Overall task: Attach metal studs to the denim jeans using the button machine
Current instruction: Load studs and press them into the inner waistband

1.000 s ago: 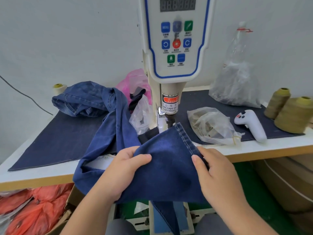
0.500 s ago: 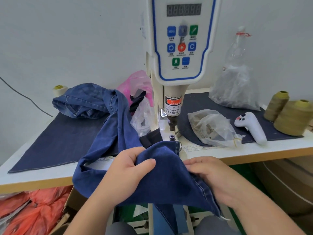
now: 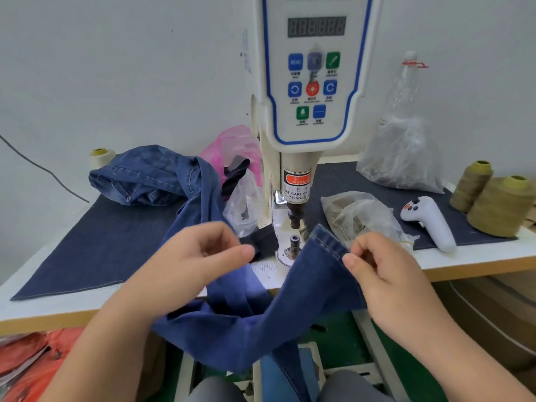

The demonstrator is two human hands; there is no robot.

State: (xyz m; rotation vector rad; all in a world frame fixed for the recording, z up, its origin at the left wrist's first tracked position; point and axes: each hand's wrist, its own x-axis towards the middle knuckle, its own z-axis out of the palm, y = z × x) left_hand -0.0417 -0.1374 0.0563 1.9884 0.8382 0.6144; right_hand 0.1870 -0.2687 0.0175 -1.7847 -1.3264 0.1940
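A cream thread spool (image 3: pixel 100 156) stands far left of the button machine (image 3: pixel 311 82), against the pale wall, beside a crumpled heap of denim jeans (image 3: pixel 150 177). The jeans trail from that heap across a dark, flat denim mat (image 3: pixel 95 248) on the white bench (image 3: pixel 43 307), then sag over the wood-edged front of the bench below the machine.

The left hand (image 3: pixel 200 253), left of the machine's metal post (image 3: pixel 294 242), has its fingers loosely curled; its grip holds nothing that I can make out, with the cloth passing under it. A pink plastic bag (image 3: pixel 232 146) and a crinkled clear bag (image 3: pixel 242 204) lie just left of the machine's column. The machine is glossy white with a blue-outlined panel of coloured buttons and a red warning label.

Right of the post, the stitched hem (image 3: pixel 329 239) of the jeans rises beside it, and the right hand (image 3: pixel 388 274) pinches the fabric just below that hem. Further right lie a clear bag of small parts (image 3: pixel 356 216), a white handheld controller (image 3: pixel 429 221), a clear plastic bottle (image 3: pixel 406 91) over a grey bag (image 3: pixel 403 158), and 2 olive thread cones (image 3: pixel 493 204).
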